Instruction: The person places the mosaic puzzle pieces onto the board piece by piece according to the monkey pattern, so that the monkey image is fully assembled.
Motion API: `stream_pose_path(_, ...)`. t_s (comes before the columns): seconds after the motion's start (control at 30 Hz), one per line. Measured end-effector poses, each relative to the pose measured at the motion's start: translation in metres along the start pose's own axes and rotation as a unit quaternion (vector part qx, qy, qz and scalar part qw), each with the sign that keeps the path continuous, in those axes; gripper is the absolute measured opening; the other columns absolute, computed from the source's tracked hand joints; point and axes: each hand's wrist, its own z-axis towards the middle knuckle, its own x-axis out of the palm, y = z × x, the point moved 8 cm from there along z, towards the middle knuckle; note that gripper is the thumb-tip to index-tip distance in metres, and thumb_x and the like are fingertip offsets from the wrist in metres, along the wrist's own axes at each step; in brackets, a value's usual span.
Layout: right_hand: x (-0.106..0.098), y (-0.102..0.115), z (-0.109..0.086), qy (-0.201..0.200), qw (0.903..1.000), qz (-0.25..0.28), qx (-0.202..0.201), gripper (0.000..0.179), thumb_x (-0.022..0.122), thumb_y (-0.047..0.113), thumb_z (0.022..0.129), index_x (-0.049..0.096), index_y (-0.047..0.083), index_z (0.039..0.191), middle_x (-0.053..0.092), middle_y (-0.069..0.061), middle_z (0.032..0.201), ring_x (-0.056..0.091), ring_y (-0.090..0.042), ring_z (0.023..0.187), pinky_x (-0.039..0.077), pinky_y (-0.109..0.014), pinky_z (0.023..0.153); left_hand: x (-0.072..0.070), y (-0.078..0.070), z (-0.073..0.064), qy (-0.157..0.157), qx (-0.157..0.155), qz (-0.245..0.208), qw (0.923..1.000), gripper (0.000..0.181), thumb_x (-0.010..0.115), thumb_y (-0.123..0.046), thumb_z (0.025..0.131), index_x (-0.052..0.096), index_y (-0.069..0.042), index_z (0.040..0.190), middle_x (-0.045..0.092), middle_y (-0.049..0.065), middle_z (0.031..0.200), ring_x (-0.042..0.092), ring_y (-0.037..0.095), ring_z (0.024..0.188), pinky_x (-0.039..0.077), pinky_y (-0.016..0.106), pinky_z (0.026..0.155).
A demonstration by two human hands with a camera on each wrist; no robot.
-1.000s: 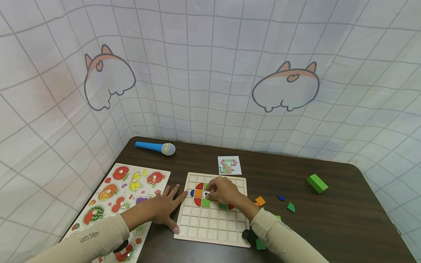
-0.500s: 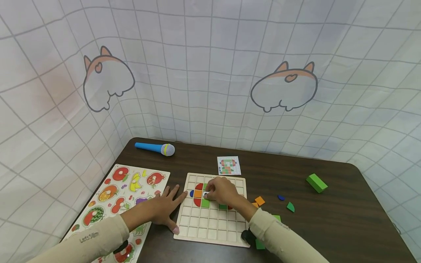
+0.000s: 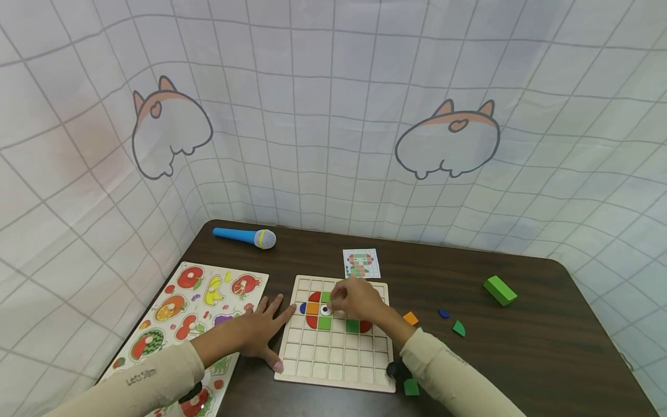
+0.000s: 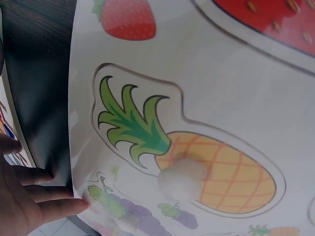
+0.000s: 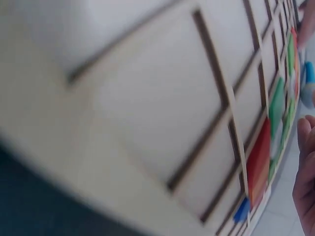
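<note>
A wooden grid board [image 3: 333, 353] bears coloured tiles: a blue half-circle [image 3: 303, 308], an orange square [image 3: 312, 308], red quarter-circles, green squares and a white eye tile [image 3: 325, 310]. My right hand [image 3: 356, 299] hovers over the upper board, its loosely bent fingers and thumb right by the eye tile, which lies uncovered in its cell. It hides some tiles behind it. My left hand [image 3: 257, 329] lies with fingers spread at the board's left edge, thumb at the lower left corner. The left wrist view shows part of this left hand [image 4: 22, 196].
A fruit puzzle board [image 3: 177, 324] lies at left, with a knobbed pineapple piece [image 4: 216, 172]. Behind are a blue toy microphone [image 3: 245, 236] and a pattern card [image 3: 361, 263]. At right lie an orange square [image 3: 410, 318], blue half-circle [image 3: 443, 313], green quarter-circle [image 3: 458, 328] and green block [image 3: 500, 290].
My right hand has drawn slightly up and right from the eye tile, which now shows more fully. My left hand has stayed in place.
</note>
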Motion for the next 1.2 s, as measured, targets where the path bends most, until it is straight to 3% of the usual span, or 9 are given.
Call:
stream_pose_path(0.37,-0.050,-0.037,-0.023,-0.037,0.9978,0.037,-0.040,0.015,0.068,0.024,0.097,0.076,0.012,0.101,0.066,0.002,0.087,0.053,-0.012,0.066,0.045,-0.026,0.057,-0.002,-0.001,-0.001,0.003,-0.001,-0.003,1.0000,0.124,0.078,-0.071,0.065,0.020,-0.020,0.161,0.016,0.022,0.166,0.018,0.053,0.149,0.032,0.067,0.111)
stream_pose_path(0.57,-0.070,-0.069,-0.053,-0.025,0.9994,0.010,-0.020,0.017,0.071,0.021,0.095,0.075,0.008,0.106,0.067,0.001,0.090,0.053,-0.013,0.067,0.048,-0.025,0.058,-0.001,-0.002,-0.001,0.010,-0.004,-0.007,0.9999,0.123,0.077,-0.072,0.065,0.020,-0.021,0.161,0.016,0.021,0.166,0.018,0.052,0.150,0.030,0.067,0.112)
stream_pose_path(0.87,-0.072,-0.113,-0.092,-0.013,0.9963,-0.074,0.040,0.025,0.079,0.025,0.088,0.076,0.011,0.109,0.068,-0.001,0.100,0.061,-0.020,0.093,0.053,-0.042,0.083,0.002,0.001,-0.001,0.007,-0.006,-0.011,0.9999,0.124,0.076,-0.074,0.064,0.020,-0.023,0.161,0.015,0.021,0.167,0.017,0.052,0.150,0.028,0.068,0.112)
stream_pose_path(1.2,-0.068,-0.125,-0.103,-0.024,0.9918,-0.093,0.085,0.030,0.081,0.028,0.085,0.078,0.015,0.112,0.068,-0.002,0.103,0.063,-0.020,0.095,0.054,-0.045,0.082,0.002,0.000,-0.002,0.005,-0.002,-0.017,0.9998,0.123,0.077,-0.073,0.064,0.020,-0.023,0.161,0.015,0.022,0.167,0.017,0.053,0.150,0.028,0.068,0.113)
